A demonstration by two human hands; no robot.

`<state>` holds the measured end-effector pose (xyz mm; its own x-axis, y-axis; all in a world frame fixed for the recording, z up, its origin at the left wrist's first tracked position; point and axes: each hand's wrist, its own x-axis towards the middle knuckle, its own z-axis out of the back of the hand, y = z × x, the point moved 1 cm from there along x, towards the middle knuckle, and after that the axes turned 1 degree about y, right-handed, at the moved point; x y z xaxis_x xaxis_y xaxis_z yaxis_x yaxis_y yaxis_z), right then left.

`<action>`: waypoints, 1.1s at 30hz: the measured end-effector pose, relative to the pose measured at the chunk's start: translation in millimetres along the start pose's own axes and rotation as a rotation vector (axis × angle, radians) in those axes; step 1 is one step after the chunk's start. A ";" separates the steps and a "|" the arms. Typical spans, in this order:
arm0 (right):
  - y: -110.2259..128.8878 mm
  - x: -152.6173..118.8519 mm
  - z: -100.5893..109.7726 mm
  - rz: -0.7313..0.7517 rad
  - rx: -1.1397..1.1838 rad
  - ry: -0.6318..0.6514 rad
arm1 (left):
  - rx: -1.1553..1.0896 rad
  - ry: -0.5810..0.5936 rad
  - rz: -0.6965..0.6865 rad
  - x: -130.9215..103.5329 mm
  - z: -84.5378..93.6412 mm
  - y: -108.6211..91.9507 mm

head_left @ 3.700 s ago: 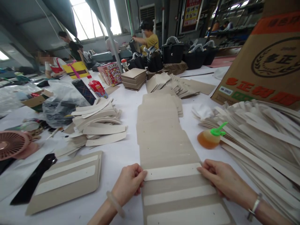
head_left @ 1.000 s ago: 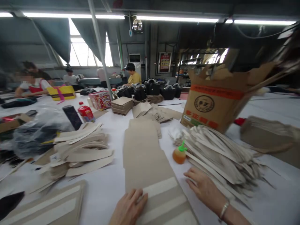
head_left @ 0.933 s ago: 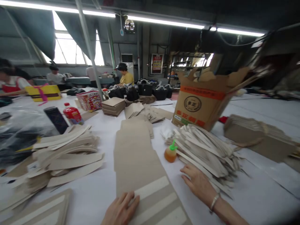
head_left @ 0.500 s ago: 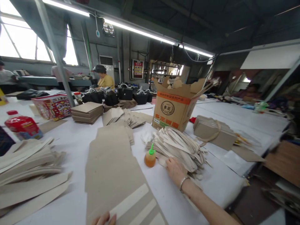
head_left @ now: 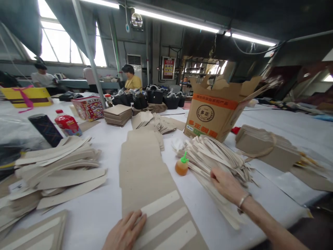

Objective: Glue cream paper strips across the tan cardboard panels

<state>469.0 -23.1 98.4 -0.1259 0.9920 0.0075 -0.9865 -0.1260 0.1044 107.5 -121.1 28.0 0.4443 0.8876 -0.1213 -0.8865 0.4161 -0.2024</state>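
My left hand [head_left: 126, 230] lies with its fingers stretched out on a long grey cardboard panel [head_left: 143, 170]. Pale strips lie slantwise across the panel's near end, and my fingertips touch the edge of the topmost one. At the pile of loose cardboard strips [head_left: 215, 152], my right hand [head_left: 227, 184] has its fingers curled and closed on a strip; the fingertips are partly hidden. Long strips [head_left: 225, 210] stretch below that hand toward the table edge. Left of the pile stands a small glue bottle [head_left: 181, 166] with a green nozzle and amber liquid.
A printed carton [head_left: 208, 116] rises behind the strip pile. Stacked cardboard pieces [head_left: 267, 147] stand to the right. More curved pieces [head_left: 67, 163] are heaped at left, near a red bottle [head_left: 67, 122]. Black bags [head_left: 154, 96] and a person in yellow [head_left: 132, 80] are farther back.
The view has swung left, so the scene sits farther right. My left hand has come further into view on the panel. My right hand's fingers have curled in at the strips.
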 end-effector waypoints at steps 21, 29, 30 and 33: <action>113.7 3.3 -4.7 0.284 0.789 0.665 | -1.313 -0.099 0.374 4.3 40.8 -5.0; 79.6 19.7 -40.4 0.051 1.110 0.671 | -1.514 -0.036 0.614 3.2 9.1 29.3; 78.9 20.3 -44.4 0.029 1.139 0.647 | -1.526 -0.055 0.638 2.9 5.7 30.7; 76.9 21.9 -56.2 -0.041 1.212 0.575 | -1.526 -0.084 0.717 1.7 -2.6 33.4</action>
<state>384.5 -11.4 50.7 -0.4197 0.8138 -0.4019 -0.3147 0.2848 0.9054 78.9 -106.1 18.5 -0.0160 0.8277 -0.5610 0.0553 -0.5595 -0.8270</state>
